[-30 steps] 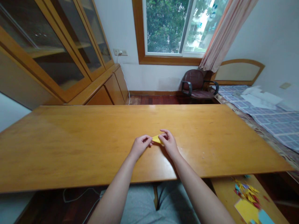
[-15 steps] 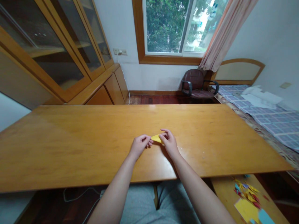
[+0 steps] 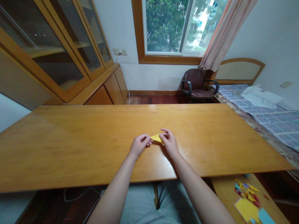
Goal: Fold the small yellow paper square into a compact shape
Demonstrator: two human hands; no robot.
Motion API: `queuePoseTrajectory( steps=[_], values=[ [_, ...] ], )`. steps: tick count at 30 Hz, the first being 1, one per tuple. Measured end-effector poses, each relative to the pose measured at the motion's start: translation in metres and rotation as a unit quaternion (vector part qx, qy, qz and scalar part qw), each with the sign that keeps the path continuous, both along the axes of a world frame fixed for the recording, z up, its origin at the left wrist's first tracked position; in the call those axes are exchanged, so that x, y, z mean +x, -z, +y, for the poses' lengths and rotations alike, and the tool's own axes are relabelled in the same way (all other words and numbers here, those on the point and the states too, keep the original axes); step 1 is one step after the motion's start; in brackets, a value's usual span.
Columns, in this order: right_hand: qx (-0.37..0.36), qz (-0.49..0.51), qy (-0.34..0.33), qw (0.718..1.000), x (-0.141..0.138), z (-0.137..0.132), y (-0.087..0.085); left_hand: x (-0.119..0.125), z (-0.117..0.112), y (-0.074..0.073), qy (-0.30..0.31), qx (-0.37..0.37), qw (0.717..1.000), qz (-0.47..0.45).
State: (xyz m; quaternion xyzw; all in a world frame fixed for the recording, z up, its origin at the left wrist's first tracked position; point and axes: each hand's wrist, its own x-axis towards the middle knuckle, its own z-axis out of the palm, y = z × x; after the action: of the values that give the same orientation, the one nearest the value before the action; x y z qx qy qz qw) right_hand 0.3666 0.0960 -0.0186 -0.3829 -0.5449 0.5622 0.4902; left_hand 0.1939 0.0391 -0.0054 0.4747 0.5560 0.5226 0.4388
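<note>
The wooden table (image 3: 81, 140) spreads broad across the view, bare around the hands apart from a few small pale specks to their right. Past its far left corner stands the glass-fronted cabinet (image 3: 67, 56), and along the table's right end lies the bed (image 3: 275, 121), with a checked cover and a crumpled white bundle (image 3: 261, 96) on top. Beyond the table's far edge are the window (image 3: 168, 28), the pink curtain (image 3: 229, 31) hanging at its right side, and the dark red chair (image 3: 195, 79) below. Lower than the table, by its near right corner, a wooden surface (image 3: 224, 196) carries a pile of coloured pieces (image 3: 247, 191), a yellow sheet (image 3: 247, 209) and a blue sheet (image 3: 265, 216). All of this matches the earlier frames. Over the middle of the table, the right hand (image 3: 170, 141) pinches the wide end of the folded yellow paper between thumb and fingers, one finger raised clear; it sits almost where it was a second ago. The left hand (image 3: 140, 143) has thumb and forefinger nearly closed at the narrow tip, and has edged slightly leftward, so a little more yellow shows between the hands. Smallest is that folded yellow paper (image 3: 156, 137), over the table's middle; whether it touches the tabletop I cannot tell
</note>
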Motion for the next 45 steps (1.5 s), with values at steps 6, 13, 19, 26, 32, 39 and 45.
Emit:
queuePoseTrajectory(
  steps=[6, 13, 19, 26, 32, 39, 45],
  values=[
    [0.002, 0.005, -0.006, 1.000, 0.000, 0.000, 0.000, 0.000, -0.001, 0.003, 0.002, -0.007, 1.000, 0.001],
    [0.004, 0.003, -0.006, 1.000, -0.001, 0.000, 0.001, 0.000, 0.000, 0.001, 0.004, -0.018, 1.000, -0.002],
    [0.011, -0.012, -0.011, 1.000, 0.000, -0.001, -0.001, 0.001, -0.001, -0.003, 0.002, 0.002, 0.999, 0.043],
    [0.033, -0.052, -0.030, 0.998, 0.000, -0.004, -0.003, 0.004, -0.001, -0.009, 0.012, -0.011, 0.995, 0.100],
    [0.038, -0.045, -0.029, 0.998, -0.001, -0.003, 0.000, 0.005, -0.002, -0.010, 0.008, -0.016, 0.996, 0.088],
    [0.033, -0.036, -0.037, 0.998, -0.002, -0.001, 0.001, 0.003, -0.002, -0.002, -0.011, -0.008, 0.996, 0.088],
    [0.024, -0.026, -0.034, 0.999, -0.001, -0.002, -0.002, 0.001, -0.002, -0.001, -0.012, -0.001, 0.995, 0.099]
  ],
)
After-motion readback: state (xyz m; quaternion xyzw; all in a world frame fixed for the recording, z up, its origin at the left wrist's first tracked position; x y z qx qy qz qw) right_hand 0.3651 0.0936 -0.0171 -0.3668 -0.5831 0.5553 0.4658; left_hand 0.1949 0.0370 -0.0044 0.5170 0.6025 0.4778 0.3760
